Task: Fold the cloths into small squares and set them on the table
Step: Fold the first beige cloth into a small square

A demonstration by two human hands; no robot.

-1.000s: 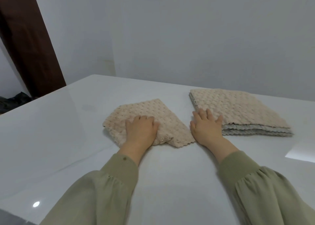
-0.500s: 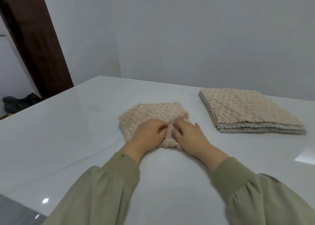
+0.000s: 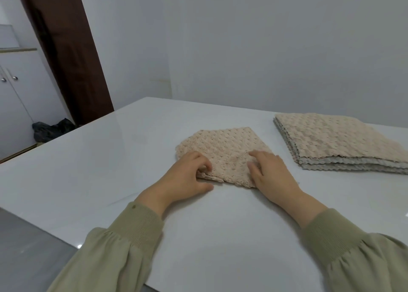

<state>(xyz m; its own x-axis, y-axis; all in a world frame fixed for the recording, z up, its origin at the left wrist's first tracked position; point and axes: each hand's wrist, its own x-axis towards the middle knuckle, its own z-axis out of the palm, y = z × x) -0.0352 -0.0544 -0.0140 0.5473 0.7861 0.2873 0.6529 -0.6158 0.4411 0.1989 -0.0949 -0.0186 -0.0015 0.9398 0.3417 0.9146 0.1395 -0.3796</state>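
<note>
A beige textured cloth (image 3: 223,147), folded into a small square, lies in the middle of the white table (image 3: 110,170). My left hand (image 3: 185,179) pinches the cloth's near left corner with curled fingers. Fingers fairly straight, my right hand (image 3: 271,174) rests on the near right part of the cloth. A stack of several flat unfolded beige cloths (image 3: 335,141) lies to the right, apart from both hands.
The table's left edge runs diagonally near a dark wooden door frame (image 3: 66,53). A dark bag (image 3: 53,129) sits on the floor by white cabinets (image 3: 17,97). A grey wall stands behind the table.
The right hand left the stack and came onto the cloth, which got folded smaller. Both hands have since spread to its near corners. The camera has tilted upward.
</note>
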